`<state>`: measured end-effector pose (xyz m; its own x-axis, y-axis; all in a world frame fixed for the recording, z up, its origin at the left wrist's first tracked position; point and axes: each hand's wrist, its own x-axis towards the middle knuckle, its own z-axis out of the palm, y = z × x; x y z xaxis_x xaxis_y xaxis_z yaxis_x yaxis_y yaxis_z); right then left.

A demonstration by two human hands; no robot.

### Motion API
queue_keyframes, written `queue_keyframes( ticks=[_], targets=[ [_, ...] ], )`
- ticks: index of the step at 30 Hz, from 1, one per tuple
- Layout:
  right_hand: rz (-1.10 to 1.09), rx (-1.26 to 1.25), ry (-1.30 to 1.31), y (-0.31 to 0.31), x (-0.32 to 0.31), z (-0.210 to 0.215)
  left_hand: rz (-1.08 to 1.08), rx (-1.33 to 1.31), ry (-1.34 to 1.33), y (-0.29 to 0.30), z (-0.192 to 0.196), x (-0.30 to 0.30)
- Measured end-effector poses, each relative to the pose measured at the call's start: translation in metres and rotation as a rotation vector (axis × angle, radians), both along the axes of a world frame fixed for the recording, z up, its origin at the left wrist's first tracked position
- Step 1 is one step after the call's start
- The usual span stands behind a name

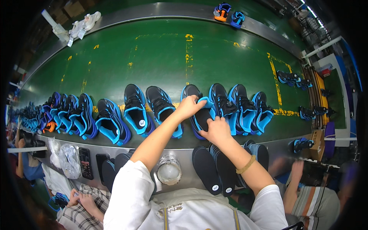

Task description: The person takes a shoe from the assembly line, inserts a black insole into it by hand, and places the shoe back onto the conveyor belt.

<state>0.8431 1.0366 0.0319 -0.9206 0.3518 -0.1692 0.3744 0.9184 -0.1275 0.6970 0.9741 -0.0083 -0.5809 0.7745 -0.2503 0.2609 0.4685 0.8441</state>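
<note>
A black sneaker with blue lining stands on the green belt in front of me, toe pointing away. My left hand is closed at its tongue and lace area, thumb and fingers pinching the upper. At the shoe's opening my right hand grips the collar near the heel, thumb on the near side. A dark insole shows inside the shoe between both hands. Close by on the right is another black and blue sneaker; one more sneaker stands to the left of my left forearm.
A long row of sneakers runs left along the green belt. Stacked black insoles, a round clear container and a black phone lie on the metal ledge. Other people's hands are at lower left.
</note>
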Motion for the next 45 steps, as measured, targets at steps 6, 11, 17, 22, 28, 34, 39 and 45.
queue_keyframes(
  ticks=[6, 11, 17, 22, 28, 34, 39, 45],
  targets=[
    [0.190, -0.352, -0.427, 0.032, -0.028, 0.001, 0.065, 0.016, -0.161, 0.005, -0.019, -0.008],
    [0.226, -0.145, -0.179, 0.018, -0.030, -0.054, 0.065, 0.050, -0.136, 0.007, -0.026, -0.006],
    [0.228, -0.002, 0.048, 0.013, -0.025, -0.069, 0.060, 0.099, -0.071, 0.004, -0.028, -0.002],
    [0.220, -0.054, -0.612, 0.017, -0.049, -0.061, 0.019, 0.096, -0.111, 0.002, -0.027, -0.003],
    [0.471, 0.070, -0.723, 0.023, -0.056, -0.070, -0.021, 0.018, -0.119, 0.003, -0.017, -0.001],
    [0.660, -0.101, -0.695, 0.032, -0.035, -0.030, 0.068, 0.128, 0.568, -0.001, -0.011, 0.013],
    [0.430, -0.289, -0.655, 0.022, -0.017, -0.032, -0.153, 0.205, 1.067, 0.004, -0.022, 0.014],
    [0.288, -0.217, 0.362, 0.010, 0.041, -0.034, -0.298, 0.159, 1.050, -0.004, -0.013, 0.008]
  ],
)
